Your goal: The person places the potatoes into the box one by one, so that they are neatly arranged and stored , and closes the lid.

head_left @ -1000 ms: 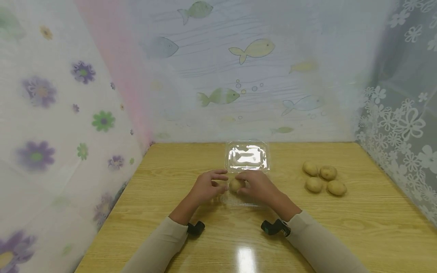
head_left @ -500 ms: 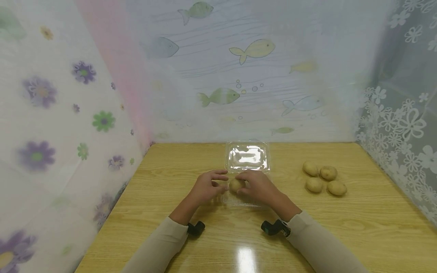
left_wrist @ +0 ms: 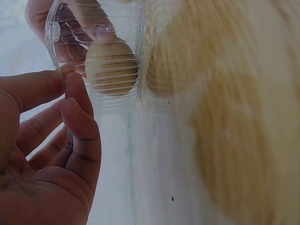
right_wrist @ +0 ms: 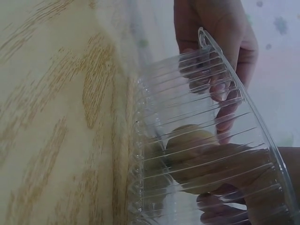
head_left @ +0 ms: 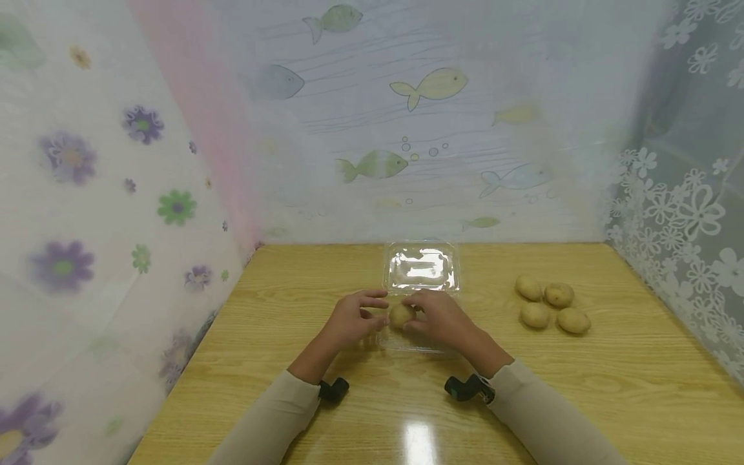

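Pretty smooth, roundish tan potato (head_left: 400,317); my right hand (head_left: 440,318) grips it. My left hand (head_left: 351,318) pinches a clear plastic box (right_wrist: 176,103).

Head view's way back, looking forward and down over the left hand (head_left: 351,318) and right hand (head_left: 440,316); wrist views are super close, low by each hand, tipped sideways, peering through the clear container (right_wrist: 178,105), and both catch the potato (head_left: 401,316) at the right hand's fingertips

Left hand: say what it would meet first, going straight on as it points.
Probably the potato in the right hand, beyond the container rim the left hand seems to pinch; depth is unclear.
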{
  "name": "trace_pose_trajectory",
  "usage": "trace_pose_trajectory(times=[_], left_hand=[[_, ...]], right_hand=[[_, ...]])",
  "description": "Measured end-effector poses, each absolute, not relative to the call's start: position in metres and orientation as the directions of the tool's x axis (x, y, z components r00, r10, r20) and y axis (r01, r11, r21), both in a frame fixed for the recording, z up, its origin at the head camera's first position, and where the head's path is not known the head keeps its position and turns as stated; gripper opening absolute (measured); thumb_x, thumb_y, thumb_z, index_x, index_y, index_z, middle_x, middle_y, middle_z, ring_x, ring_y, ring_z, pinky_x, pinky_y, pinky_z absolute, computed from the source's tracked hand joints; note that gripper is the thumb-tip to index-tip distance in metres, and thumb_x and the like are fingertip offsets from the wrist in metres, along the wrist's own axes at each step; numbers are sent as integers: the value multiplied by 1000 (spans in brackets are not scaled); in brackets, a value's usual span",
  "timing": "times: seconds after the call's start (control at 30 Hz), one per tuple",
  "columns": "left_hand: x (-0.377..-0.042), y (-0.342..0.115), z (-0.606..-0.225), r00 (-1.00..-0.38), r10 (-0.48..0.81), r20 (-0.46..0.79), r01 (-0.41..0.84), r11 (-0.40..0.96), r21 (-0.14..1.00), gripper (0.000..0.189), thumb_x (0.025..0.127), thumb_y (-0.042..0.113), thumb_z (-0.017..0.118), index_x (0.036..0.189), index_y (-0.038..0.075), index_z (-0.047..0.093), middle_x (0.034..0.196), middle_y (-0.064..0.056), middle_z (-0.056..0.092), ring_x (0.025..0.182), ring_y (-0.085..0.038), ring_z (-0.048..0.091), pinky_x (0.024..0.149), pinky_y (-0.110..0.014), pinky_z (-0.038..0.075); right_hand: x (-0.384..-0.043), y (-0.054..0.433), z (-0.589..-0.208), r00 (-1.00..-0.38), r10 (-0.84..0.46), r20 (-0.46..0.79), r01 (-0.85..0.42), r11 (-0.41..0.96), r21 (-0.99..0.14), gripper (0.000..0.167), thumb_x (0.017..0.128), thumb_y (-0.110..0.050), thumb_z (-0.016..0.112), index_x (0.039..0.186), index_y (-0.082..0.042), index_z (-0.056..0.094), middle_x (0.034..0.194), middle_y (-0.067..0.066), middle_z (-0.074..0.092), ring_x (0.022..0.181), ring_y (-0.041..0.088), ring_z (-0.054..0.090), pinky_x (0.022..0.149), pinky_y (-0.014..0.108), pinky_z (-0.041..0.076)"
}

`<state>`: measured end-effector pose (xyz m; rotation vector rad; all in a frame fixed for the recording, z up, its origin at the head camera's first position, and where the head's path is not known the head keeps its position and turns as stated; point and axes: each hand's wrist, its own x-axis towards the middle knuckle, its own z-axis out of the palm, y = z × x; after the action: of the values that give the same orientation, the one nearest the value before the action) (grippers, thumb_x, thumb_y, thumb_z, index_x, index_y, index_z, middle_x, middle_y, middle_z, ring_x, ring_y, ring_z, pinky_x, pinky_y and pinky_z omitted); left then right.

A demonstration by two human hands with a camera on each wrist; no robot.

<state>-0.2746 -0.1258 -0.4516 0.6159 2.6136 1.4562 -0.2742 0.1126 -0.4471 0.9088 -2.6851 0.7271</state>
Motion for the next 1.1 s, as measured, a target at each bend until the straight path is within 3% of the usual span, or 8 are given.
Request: trace_pose_trajectory(times=[0.73,1.1], left_hand=[[-274,-126,-451,-913,391,117,299,447,843,32,92,11,79,122,3,75,151,-1,58,99,-28,74,78,-29,64],[-274,-127,-452,-916,388,103,289,458,841,32,93,13,78,124,6,75,152,2,57,99,-26,73,77,-29,64]], right_hand=[[-277,115,-449,-796,-490,357,-604,686,-405,40,81,-24,90,116,-8,76,107,4,76,94,22,74,82,36,62],[-275,117,-444,-811,-478,336,-584,692,-424,44,83,-25,89,121,-9,75,115,6,76,96,24,74,81,38,62]])
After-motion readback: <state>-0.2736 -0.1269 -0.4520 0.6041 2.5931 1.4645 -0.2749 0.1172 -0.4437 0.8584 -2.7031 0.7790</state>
